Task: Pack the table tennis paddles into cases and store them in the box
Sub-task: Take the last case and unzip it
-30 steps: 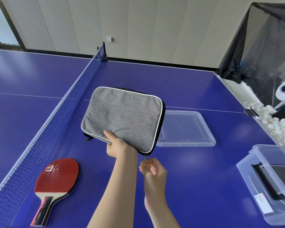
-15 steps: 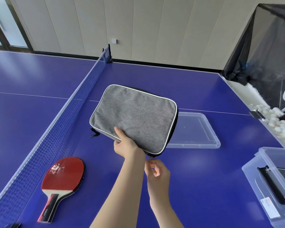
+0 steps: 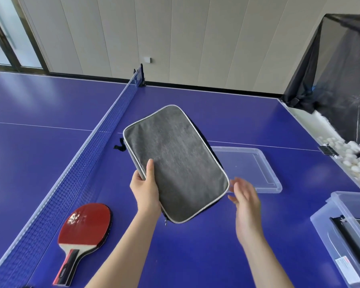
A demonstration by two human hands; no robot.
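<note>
Head view, 1 frame.

- Grey fabric rectangular zip case with white piping (image 3: 175,163): held above the blue table (image 3: 195,256), tilted. Its long axis runs from far-left to near-right. A small zip pull (image 3: 165,223) hangs at the near corner. The zip line looks closed along the visible edge. Contents cannot be seen.
- Left hand (image 3: 146,190): grips the case's left long edge, thumb flat on the grey face, fingers underneath.
- Right hand (image 3: 245,196): fingers spread and relaxed, holding nothing, blurred. It is just beside the case's near-right corner; contact cannot be told.
- Clear plastic storage box (image 3: 341,221): at the right edge of the table, open, with 1 dark flat case already inside. It lies to the right of both hands, and the right hand is nearer.
- Clear plastic lid (image 3: 264,169): flat on the table behind the case.
- Red-rubber paddle with a pale wooden handle (image 3: 85,223): lies on the table by the blue net (image 3: 87,159), left of the left hand, not yet cased.

Judgement: the case goes rightward next, so its long axis should be turned to match the box.
</note>
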